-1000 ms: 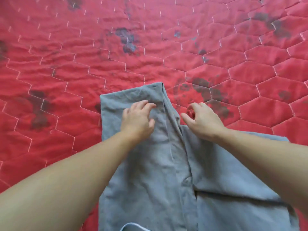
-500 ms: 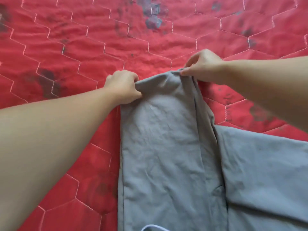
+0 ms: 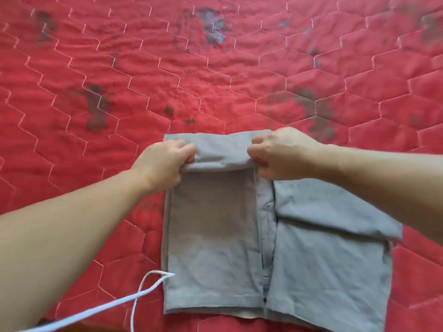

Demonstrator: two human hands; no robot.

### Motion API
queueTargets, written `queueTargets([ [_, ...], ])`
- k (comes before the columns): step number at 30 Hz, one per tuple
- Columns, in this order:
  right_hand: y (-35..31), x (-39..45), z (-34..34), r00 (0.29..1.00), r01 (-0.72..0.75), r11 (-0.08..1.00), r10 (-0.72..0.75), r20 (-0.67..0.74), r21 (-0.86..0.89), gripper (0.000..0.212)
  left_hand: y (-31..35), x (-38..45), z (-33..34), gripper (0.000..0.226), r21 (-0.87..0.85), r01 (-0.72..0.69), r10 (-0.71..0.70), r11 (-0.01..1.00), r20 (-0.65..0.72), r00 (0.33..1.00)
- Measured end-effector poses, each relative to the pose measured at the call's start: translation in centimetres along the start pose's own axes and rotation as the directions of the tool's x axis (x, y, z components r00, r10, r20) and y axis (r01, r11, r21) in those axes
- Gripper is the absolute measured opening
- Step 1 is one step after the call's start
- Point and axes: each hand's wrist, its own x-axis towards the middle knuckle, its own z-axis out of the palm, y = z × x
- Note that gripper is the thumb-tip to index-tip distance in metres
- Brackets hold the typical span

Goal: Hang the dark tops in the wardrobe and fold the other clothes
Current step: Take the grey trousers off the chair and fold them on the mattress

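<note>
both hands [image 3: 239, 159] pinch grey shorts' [image 3: 215, 236] folded leg.

Soft, even daylight fills the scene, bright without glare, and only faint shadows lie under the forearms and along the folds of the grey garment [image 3: 215, 212]. The left hand [image 3: 163, 161] and right hand [image 3: 282, 154] look slightly smeared. The red quilt [image 3: 215, 80] loses sharpness toward the upper corners, its stitched lines bending with wide-angle distortion.

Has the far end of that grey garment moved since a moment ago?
Yes. Both hands, the left hand and right hand, have folded the grey garment end back toward the person, leaving more red quilt bare beyond.
</note>
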Motion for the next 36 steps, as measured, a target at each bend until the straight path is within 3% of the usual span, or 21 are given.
queueTargets([
  [2, -2.0, -1.9, 1.8, 0.998, -0.011, 1.000, 0.011, 0.065, 0.000, 0.010, 1.5, -1.8, 0.9, 0.027, 0.025, -0.030, 0.028, 0.999, 0.075, 0.997],
  [6, -4.4, -3.7, 5.1, 0.992, -0.075, 0.997, 0.072, 0.102, 0.030, 0.013, 3.6, -3.9, 3.3, 0.027, 0.142, 0.025, -0.065, 0.989, 0.284, 0.956],
  [13, -6.2, -5.3, 8.9, 0.991, -0.093, 0.989, 0.081, 0.102, 0.115, 0.011, 5.4, -4.9, 5.6, 0.026, 0.297, -0.011, -0.130, 0.955, 0.447, 0.885],
  [15, -6.0, -5.3, 8.9, 0.989, -0.132, 0.962, 0.113, 0.091, 0.238, 0.017, 5.9, -4.8, 5.5, 0.034, 0.256, -0.012, -0.100, 0.967, 0.418, 0.903],
  [18, -5.2, -5.1, 9.1, 0.954, -0.298, 0.853, 0.285, 0.096, 0.429, 0.032, 7.9, -4.7, 6.0, 0.051, 0.061, 0.001, -0.014, 0.998, 0.213, 0.977],
  [20, -5.0, -4.7, 9.2, 0.926, -0.374, 0.843, 0.318, 0.203, 0.385, 0.029, 9.3, -4.3, 6.5, 0.046, -0.045, 0.139, -0.122, 0.989, 0.268, 0.956],
  [22, -5.5, -4.8, 9.1, 0.915, -0.398, 0.863, 0.349, 0.202, 0.311, 0.029, 10.3, -4.1, 7.1, 0.046, 0.002, 0.233, -0.216, 0.972, 0.387, 0.897],
  [25, -7.7, -7.3, 9.0, 0.951, -0.311, 0.944, 0.309, 0.035, 0.115, 0.041, 11.8, -5.4, 7.5, 0.061, -0.009, 0.140, -0.131, 0.990, 0.297, 0.946],
  [28, -11.1, -12.7, 9.6, 0.974, -0.222, 0.970, 0.225, -0.011, 0.103, 0.064, 14.2, -8.9, 8.1, 0.093, -0.058, 0.003, 0.018, 0.998, 0.345, 0.938],
  [32, -15.5, -19.7, 11.4, 0.948, -0.273, 0.956, 0.248, 0.198, 0.109, 0.088, 17.0, -13.5, 9.7, 0.112, -0.004, -0.021, 0.021, 1.000, 0.463, 0.886],
  [36, -17.3, -23.0, 11.9, 0.891, -0.367, 0.927, 0.327, 0.316, 0.077, 0.090, 19.3, -15.2, 10.1, 0.110, 0.070, 0.056, -0.082, 0.996, 0.453, 0.888],
])
